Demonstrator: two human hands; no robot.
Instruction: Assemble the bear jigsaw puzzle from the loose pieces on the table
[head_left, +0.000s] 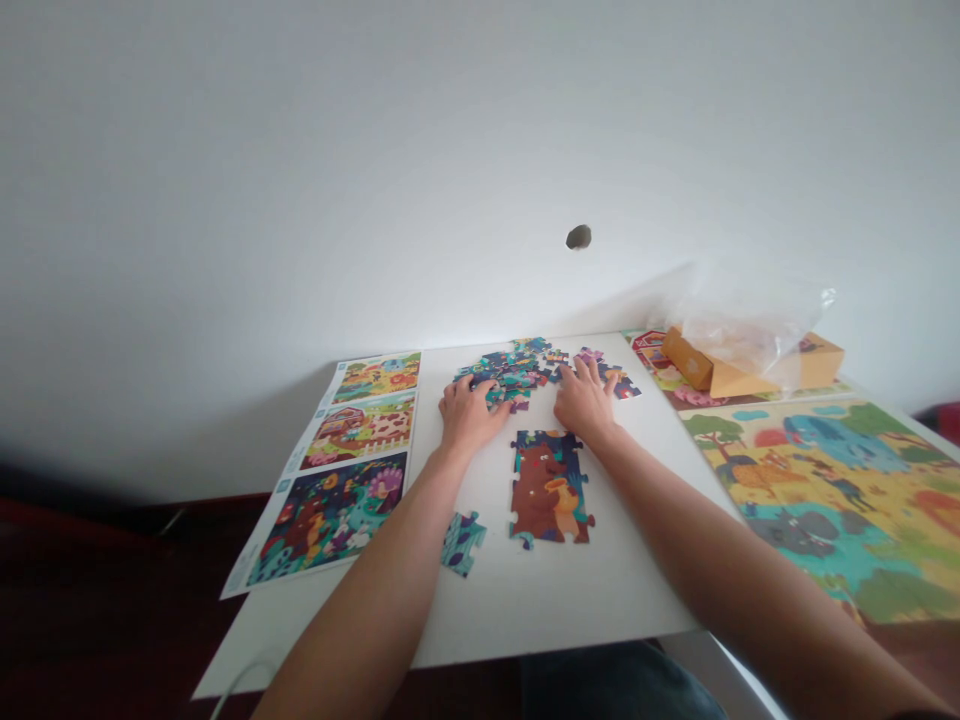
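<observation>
My left hand (469, 415) rests at the near left side of a heap of loose jigsaw pieces (517, 368), fingers bent and apart over them. On the heap's right side, my right hand (586, 402) has its fingers spread, touching several pieces, among them some purple and orange ones (624, 382). Neither hand lifts a piece. Between my forearms lies a joined puzzle section (550, 488) showing a brown bear and a smaller orange animal. A teal patterned puzzle section (463, 543) lies by my left forearm, which partly hides it.
A picture sheet (409, 385) with three scenes lies on the left of the white table (600, 600). At right are a completed animal puzzle (840, 500), another farm picture (649, 345) and an orange box (817, 365) with a clear plastic bag (757, 325). The wall stands close behind.
</observation>
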